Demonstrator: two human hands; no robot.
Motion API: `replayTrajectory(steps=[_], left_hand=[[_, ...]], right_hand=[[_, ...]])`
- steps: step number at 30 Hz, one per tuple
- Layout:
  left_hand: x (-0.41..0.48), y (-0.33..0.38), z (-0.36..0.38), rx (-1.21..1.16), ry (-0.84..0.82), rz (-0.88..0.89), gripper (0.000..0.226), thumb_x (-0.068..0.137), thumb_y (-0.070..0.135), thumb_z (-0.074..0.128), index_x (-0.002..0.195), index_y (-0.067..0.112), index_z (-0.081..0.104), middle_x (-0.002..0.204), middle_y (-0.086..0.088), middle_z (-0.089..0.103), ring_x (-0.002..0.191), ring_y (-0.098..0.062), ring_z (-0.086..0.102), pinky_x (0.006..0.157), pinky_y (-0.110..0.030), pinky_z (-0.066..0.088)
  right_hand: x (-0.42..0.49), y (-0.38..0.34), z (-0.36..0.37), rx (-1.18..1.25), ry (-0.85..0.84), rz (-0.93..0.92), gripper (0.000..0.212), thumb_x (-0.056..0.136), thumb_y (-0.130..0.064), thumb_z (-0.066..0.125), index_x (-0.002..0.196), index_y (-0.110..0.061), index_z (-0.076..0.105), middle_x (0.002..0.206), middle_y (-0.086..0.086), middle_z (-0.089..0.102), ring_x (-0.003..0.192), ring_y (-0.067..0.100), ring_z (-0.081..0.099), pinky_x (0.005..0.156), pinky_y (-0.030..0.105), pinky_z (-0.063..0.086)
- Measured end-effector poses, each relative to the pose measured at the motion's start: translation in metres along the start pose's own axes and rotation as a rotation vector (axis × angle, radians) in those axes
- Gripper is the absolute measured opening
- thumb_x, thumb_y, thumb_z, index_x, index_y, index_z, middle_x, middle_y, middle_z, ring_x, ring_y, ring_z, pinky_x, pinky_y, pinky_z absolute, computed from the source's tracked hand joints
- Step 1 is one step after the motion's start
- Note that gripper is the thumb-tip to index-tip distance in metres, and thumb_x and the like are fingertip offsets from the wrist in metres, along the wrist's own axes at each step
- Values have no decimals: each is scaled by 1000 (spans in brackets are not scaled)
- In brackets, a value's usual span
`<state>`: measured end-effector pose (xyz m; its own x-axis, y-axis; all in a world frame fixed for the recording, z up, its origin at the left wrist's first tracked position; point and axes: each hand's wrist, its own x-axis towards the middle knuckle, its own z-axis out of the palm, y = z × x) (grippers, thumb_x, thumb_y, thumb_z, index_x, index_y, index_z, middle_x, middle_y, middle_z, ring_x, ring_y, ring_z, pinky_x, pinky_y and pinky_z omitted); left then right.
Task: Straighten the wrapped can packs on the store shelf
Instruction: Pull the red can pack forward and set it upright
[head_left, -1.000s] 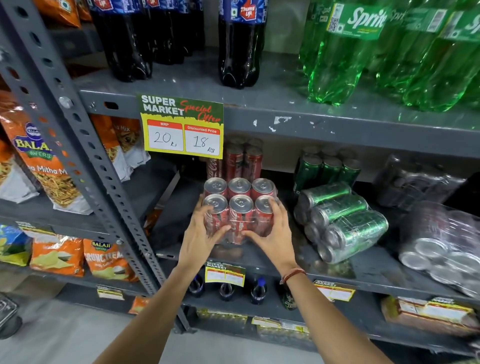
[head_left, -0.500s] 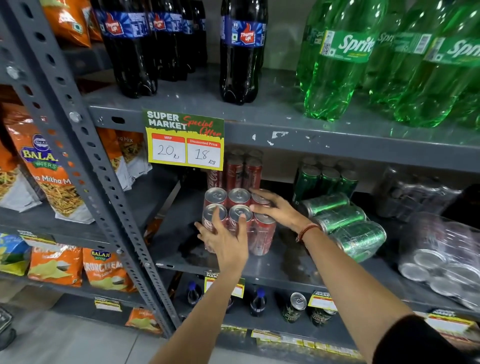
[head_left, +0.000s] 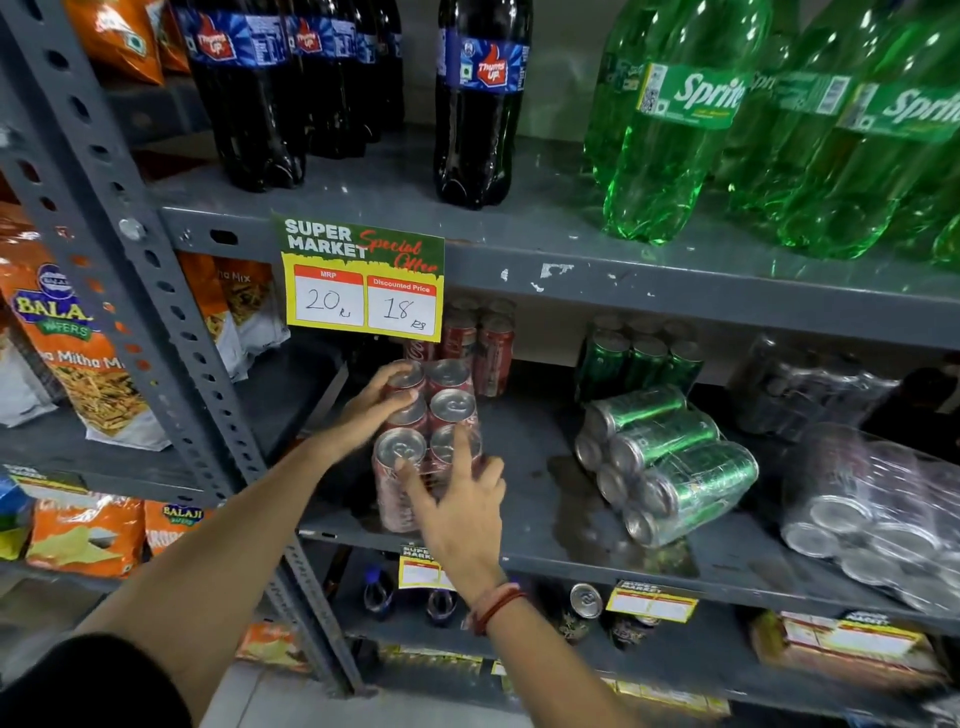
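A shrink-wrapped pack of red cans (head_left: 451, 410) stands upright at the left of the middle shelf (head_left: 540, 556), its short side facing me. My left hand (head_left: 371, 408) curls over the pack's far left top cans and grips it. My right hand (head_left: 457, 512) lies against the pack's front with fingers spread, fingertips on the two front can tops. A green can pack (head_left: 670, 462) lies on its side to the right. A silver can pack (head_left: 883, 512) lies tipped further right.
Upright red cans (head_left: 480, 338), green cans (head_left: 644, 358) and a dark wrapped pack (head_left: 810, 395) stand at the shelf's back. A price card (head_left: 363, 280) hangs above the red pack. Cola and Sprite bottles fill the upper shelf. A perforated grey post (head_left: 156, 291) stands left, with snack bags beyond it.
The red pack has been turned a quarter turn and now stands lengthwise. My left hand moved from its front to its far left; my right hand came from behind to its front.
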<state>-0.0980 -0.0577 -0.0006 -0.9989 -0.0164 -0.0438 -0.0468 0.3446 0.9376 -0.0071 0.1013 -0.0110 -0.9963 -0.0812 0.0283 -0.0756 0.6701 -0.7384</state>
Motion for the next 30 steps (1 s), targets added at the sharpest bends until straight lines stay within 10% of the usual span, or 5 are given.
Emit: replayTrajectory(steps=[3, 8, 16, 23, 30], left_hand=[[-17, 2, 7, -158, 85, -27, 40, 91, 46, 49, 129, 35, 47, 143, 2, 46, 127, -18, 48, 109, -43, 36], [-93, 15, 77, -307, 768, -52, 51, 91, 44, 50, 135, 20, 41, 146, -8, 39, 133, -24, 39, 104, -30, 30], [-75, 39, 147, -78, 721, -191, 124, 61, 65, 71, 149, 24, -7, 156, -20, -18, 142, -48, -9, 109, -64, 13], [-65, 12, 109, -19, 722, -163, 109, 48, 47, 80, 138, 16, 25, 147, -26, 16, 136, -49, 18, 109, -56, 26], [-39, -8, 22, 1, 204, -41, 99, 44, 27, 84, 126, 38, 29, 137, -6, 32, 125, -21, 42, 108, -44, 39]], right_hand=[[8, 2, -14, 135, 84, -61, 85, 76, -79, 34, 147, -33, 21, 132, 13, 32, 119, 37, 45, 104, 43, 37], [80, 2, -47, 251, 86, -193, 51, 89, -45, 57, 134, -21, 50, 136, 12, 40, 126, 30, 43, 111, 37, 30], [156, -20, -65, -22, -516, -260, 64, 82, -41, 68, 141, -31, 43, 150, 0, 34, 138, 17, 30, 103, 20, 21], [155, -2, -43, 73, -347, -260, 62, 72, -56, 71, 128, -35, 56, 141, 3, 51, 130, 24, 46, 114, 40, 32], [124, 21, -41, 142, -85, -101, 85, 63, -74, 62, 139, -44, 39, 144, 7, 36, 128, 31, 38, 104, 32, 31]])
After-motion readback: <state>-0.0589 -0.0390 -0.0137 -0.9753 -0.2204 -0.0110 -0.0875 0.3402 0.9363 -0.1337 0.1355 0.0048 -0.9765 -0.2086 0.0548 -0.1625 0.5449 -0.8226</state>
